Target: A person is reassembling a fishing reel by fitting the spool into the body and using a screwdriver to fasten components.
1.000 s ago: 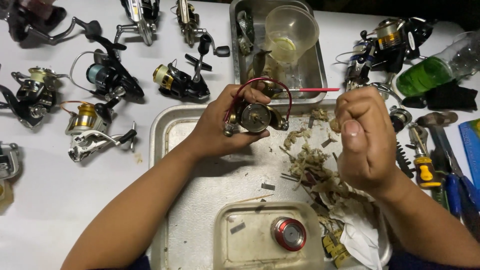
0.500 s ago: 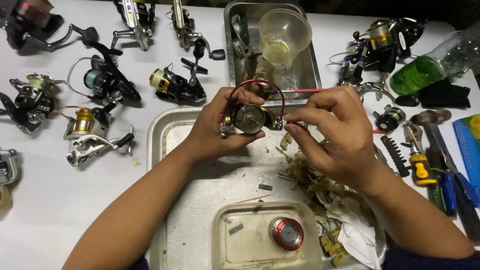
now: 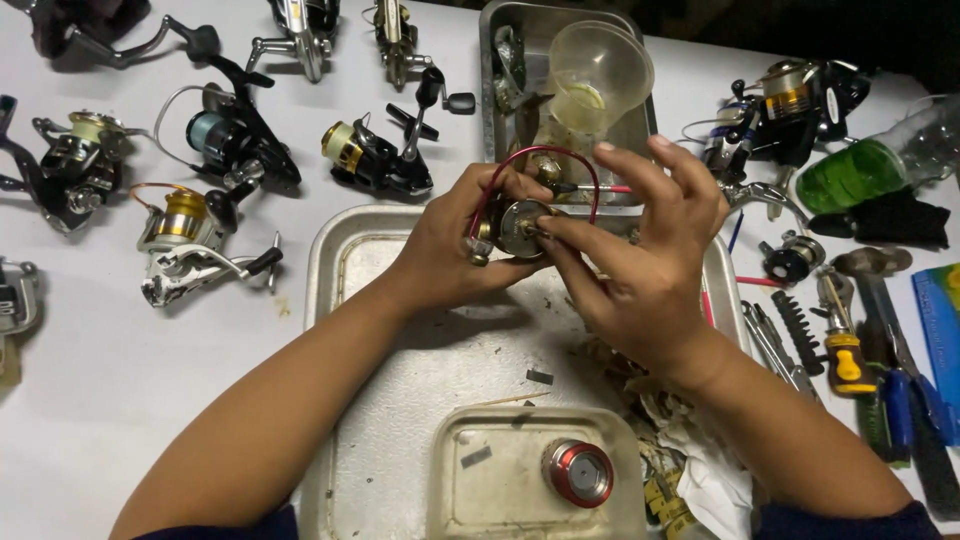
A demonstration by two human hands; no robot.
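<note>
Left hand (image 3: pixel 440 250) fingers curled in a grip, right hand (image 3: pixel 640 270) thumb and forefinger pinched, other fingers spread

Red bail wire (image 3: pixel 560 155), red spool (image 3: pixel 578 472), green bottle (image 3: pixel 850 172), silver tray (image 3: pixel 400 330)

The left hand (image 3: pixel 450 245) is covering much of the reel part (image 3: pixel 520 228) at the frame's centre, and the right hand's (image 3: pixel 640 270) fingers (image 3: pixel 575 232) are hiding its right side, so what they are pinching is too small to tell. At the left edge, a reel (image 3: pixel 15 300) is being cut off. At the upper left corner, a dark reel (image 3: pixel 80 25) is running out of frame. At the right edge, the blue box (image 3: pixel 940 330) and the green bottle (image 3: pixel 860 170) are being cropped.
</note>
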